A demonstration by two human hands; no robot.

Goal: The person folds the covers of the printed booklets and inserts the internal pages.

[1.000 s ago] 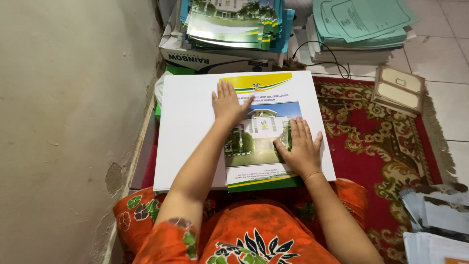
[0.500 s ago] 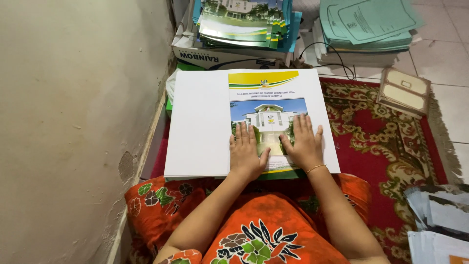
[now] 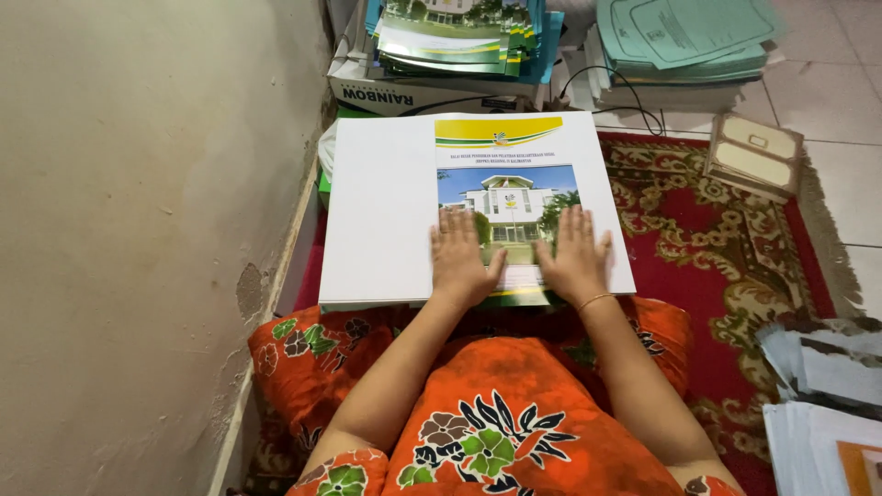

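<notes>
A white cover sheet (image 3: 386,211) is showing a yellow-green band, lying beside a red patterned rug (image 3: 735,248) and orange floral cloth (image 3: 496,413).

Both hands lie flat on a big white cover sheet (image 3: 386,211) with a picture of a white building on it. The left hand (image 3: 462,260) and the right hand (image 3: 574,258) sit side by side near its bottom edge. A red rug (image 3: 726,248) lies under it. Stacks of blue-green folders (image 3: 684,41) sit behind.

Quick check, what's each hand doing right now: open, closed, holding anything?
Left hand: open, flat, palm down on the printed cover sheet, gripping nothing.
Right hand: open, flat on the same sheet, gripping nothing.
</notes>
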